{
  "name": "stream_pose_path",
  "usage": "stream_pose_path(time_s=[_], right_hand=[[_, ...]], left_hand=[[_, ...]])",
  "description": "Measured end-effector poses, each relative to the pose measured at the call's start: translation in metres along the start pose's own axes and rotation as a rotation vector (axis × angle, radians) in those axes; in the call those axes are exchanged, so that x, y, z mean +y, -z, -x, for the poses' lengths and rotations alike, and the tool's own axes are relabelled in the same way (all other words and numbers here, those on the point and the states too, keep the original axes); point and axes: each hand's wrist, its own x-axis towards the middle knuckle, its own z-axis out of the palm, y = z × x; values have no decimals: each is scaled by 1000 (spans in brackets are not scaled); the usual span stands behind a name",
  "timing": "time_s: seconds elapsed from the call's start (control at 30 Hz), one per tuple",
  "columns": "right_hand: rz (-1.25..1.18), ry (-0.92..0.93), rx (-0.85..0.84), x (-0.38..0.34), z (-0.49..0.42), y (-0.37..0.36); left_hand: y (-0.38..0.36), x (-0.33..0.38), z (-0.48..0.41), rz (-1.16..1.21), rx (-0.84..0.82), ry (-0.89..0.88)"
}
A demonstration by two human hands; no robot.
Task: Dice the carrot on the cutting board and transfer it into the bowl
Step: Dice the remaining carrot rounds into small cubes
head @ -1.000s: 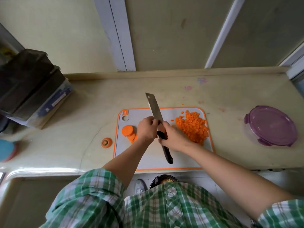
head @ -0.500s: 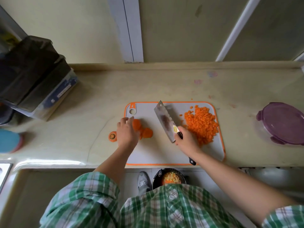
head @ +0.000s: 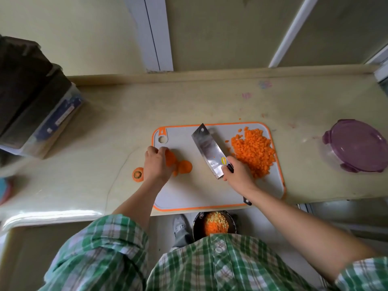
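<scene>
A grey cutting board (head: 189, 192) with an orange rim lies on the counter. A heap of diced carrot (head: 254, 152) covers its right part. Round carrot slices (head: 184, 166) lie at its left, and my left hand (head: 156, 162) rests over them with fingers curled onto the pieces. My right hand (head: 236, 173) grips the handle of a cleaver (head: 209, 151), whose blade lies tilted above the board's middle. A black bowl (head: 214, 224) with diced carrot and yellow bits sits below the counter edge, partly hidden by my shirt.
A carrot end (head: 138, 174) lies on the counter left of the board. A container with a purple lid (head: 355, 149) stands at the right. A dark box on a clear tub (head: 31, 97) fills the far left. A wall runs behind the counter.
My left hand left the knife blade and moved left onto the carrot slices. My right hand drew the cleaver right and laid the blade flatter. The view shifted slightly.
</scene>
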Motion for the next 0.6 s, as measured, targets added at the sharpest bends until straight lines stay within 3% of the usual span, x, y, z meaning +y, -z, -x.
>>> stream_pose_path(time_s=[0.13, 0.2, 0.33, 0.53, 0.6], right_hand=[[-41, 38, -1, -4, 3, 7], [-49, 45, 35, -3, 2, 9], [34, 55, 120, 10, 3, 17], [190, 108, 183, 20, 15, 32], [254, 108, 150, 23, 16, 32]], left_hand=[[5, 13, 6, 131, 91, -86], [2, 28, 8, 137, 46, -194], [-21, 69, 17, -1, -73, -380], [-57, 104, 28, -180, -135, -496], [-64, 101, 29, -123, -115, -509]])
